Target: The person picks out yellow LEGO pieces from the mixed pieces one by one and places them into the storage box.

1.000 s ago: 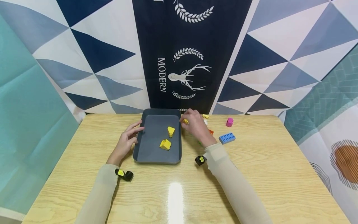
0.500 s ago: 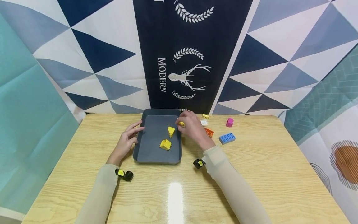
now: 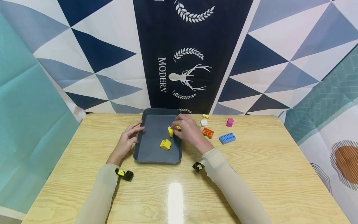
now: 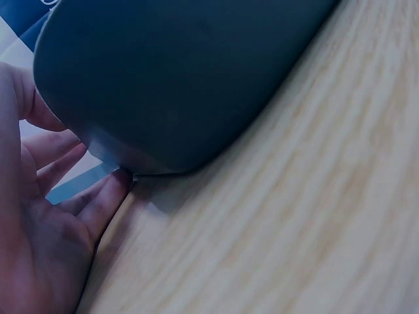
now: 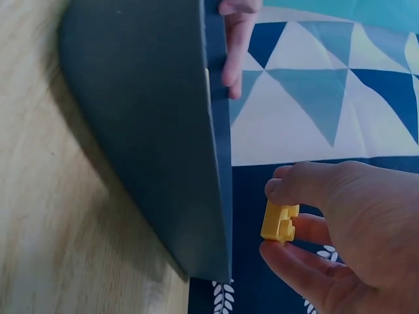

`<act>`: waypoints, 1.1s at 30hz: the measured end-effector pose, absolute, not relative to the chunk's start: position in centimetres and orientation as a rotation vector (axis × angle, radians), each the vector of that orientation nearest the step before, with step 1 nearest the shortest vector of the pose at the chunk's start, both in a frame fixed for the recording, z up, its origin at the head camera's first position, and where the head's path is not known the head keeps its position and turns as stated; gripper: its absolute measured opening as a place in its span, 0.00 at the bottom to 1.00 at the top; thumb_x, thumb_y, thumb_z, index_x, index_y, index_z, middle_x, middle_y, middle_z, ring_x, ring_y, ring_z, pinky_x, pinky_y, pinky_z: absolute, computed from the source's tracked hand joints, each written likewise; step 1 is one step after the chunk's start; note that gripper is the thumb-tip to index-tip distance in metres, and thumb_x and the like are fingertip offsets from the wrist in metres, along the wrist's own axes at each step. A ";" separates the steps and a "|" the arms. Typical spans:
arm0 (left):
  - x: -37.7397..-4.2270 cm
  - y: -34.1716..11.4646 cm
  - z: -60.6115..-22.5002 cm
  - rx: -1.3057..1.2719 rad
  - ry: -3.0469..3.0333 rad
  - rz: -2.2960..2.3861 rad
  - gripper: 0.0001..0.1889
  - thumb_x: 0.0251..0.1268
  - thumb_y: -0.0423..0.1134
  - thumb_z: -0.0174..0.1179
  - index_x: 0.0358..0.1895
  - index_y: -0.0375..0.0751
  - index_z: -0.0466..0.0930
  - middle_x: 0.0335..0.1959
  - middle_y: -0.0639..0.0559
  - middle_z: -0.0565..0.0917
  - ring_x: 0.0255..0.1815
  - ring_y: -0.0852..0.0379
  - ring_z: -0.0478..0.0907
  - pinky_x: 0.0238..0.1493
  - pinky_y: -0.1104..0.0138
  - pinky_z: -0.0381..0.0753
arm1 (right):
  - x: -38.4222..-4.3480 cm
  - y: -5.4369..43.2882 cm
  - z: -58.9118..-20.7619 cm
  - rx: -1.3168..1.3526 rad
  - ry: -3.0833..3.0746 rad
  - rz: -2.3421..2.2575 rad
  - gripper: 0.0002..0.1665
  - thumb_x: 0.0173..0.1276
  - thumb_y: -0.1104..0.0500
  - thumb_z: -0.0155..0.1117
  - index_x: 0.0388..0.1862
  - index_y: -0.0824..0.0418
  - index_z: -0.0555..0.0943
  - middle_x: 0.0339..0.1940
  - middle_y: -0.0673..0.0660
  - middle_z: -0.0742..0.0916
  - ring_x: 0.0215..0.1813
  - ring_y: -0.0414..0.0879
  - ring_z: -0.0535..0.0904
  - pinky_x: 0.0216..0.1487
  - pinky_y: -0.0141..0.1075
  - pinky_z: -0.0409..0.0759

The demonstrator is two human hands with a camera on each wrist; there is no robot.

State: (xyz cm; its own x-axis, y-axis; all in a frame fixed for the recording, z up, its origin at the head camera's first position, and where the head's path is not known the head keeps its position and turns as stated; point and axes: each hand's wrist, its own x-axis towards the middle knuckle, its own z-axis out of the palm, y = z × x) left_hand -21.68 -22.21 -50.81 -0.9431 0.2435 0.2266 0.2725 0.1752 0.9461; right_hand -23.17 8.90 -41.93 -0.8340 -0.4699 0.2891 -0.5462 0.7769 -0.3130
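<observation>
My right hand [image 3: 188, 129] pinches a small yellow toy brick [image 5: 275, 221] between thumb and fingertips, above the right side of the grey tray [image 3: 149, 152]. In the right wrist view the brick's studs show. Inside the tray, a yellow sloped brick [image 3: 170, 132] lies close by the right fingertips, partly covered by them. Nearer the front of the tray is another yellow sloped brick [image 3: 165, 144]. My left hand [image 3: 126, 143] rests at the tray's left wall, fingers fairly straight; one fingertip reaches over the rim. The left wrist view shows other fingers touching the outer wall.
Right of the tray lie an orange brick [image 3: 208, 133], a white piece [image 3: 204, 122], a small yellow piece [image 3: 205, 116], a pink brick [image 3: 230, 122] and a blue brick [image 3: 227, 138]. Green bits show beside the orange one. A patterned cloth [image 3: 179, 62] hangs behind the table.
My right hand has carried the small yellow brick leftward and toward me, from the tray's right rim to above its inside. The left hand has not moved.
</observation>
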 end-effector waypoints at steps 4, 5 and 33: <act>-21.7 -22.2 -50.8 -0.523 -2.390 -1.938 0.31 0.68 0.14 0.45 0.75 0.19 0.77 0.91 0.34 0.63 0.85 0.29 0.67 0.61 0.82 0.78 | -22.8 8.7 -41.8 0.818 -2.779 0.559 0.07 0.73 0.63 0.79 0.47 0.57 0.97 0.56 0.60 0.92 0.65 0.58 0.84 0.71 0.55 0.87; -21.7 -22.2 -50.9 -0.523 -2.390 -1.938 0.32 0.68 0.14 0.45 0.75 0.19 0.77 0.91 0.34 0.63 0.85 0.29 0.67 0.61 0.82 0.78 | -22.7 8.7 -41.8 0.823 -2.776 0.554 0.07 0.73 0.63 0.79 0.47 0.57 0.97 0.56 0.60 0.92 0.64 0.58 0.84 0.70 0.54 0.88; -21.7 -22.2 -50.8 -0.521 -2.393 -1.924 0.32 0.66 0.13 0.45 0.75 0.18 0.77 0.91 0.33 0.62 0.86 0.28 0.67 0.65 0.85 0.76 | -22.6 7.4 -40.5 0.966 -2.719 0.565 0.05 0.73 0.63 0.79 0.44 0.57 0.97 0.54 0.58 0.91 0.56 0.56 0.83 0.58 0.50 0.87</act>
State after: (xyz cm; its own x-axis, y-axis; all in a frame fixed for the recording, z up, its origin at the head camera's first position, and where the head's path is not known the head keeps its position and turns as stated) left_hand -21.71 -22.18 -50.84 -0.9436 0.2406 0.2274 0.2738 0.1809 0.9446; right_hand -22.60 7.43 -40.53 -0.7663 -0.5628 0.3100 -0.6397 0.7133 -0.2863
